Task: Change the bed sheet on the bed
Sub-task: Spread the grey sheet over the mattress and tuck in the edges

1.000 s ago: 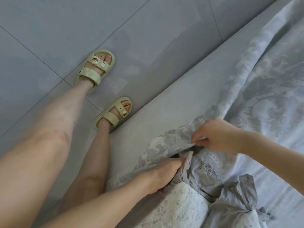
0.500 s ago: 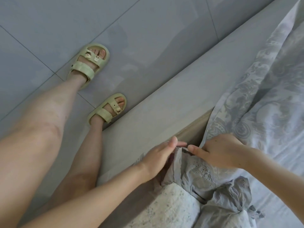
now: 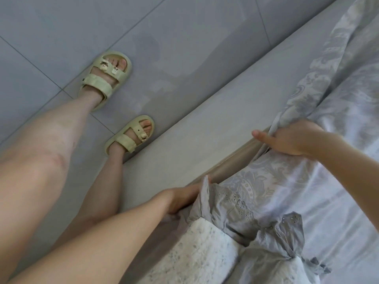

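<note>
Bed sheet (image 3: 340, 87) edge gripped by curled right hand (image 3: 291, 140) — left hand (image 3: 181, 198) nearer, fingers seemingly under pillow (image 3: 205, 253) frill, grip untellable.

Hands (image 3: 295, 140) at edge of patterned sheet (image 3: 346, 95)

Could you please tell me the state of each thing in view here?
Right hand, grips the edge of the patterned sheet.
Patterned sheet, edge lifted and bunched.
Left hand, low at the bedside, fingers hidden behind the grey ruffle.
Beige bed edge, uncovered.
Pillow, lying flat beside the ruffle.
</note>
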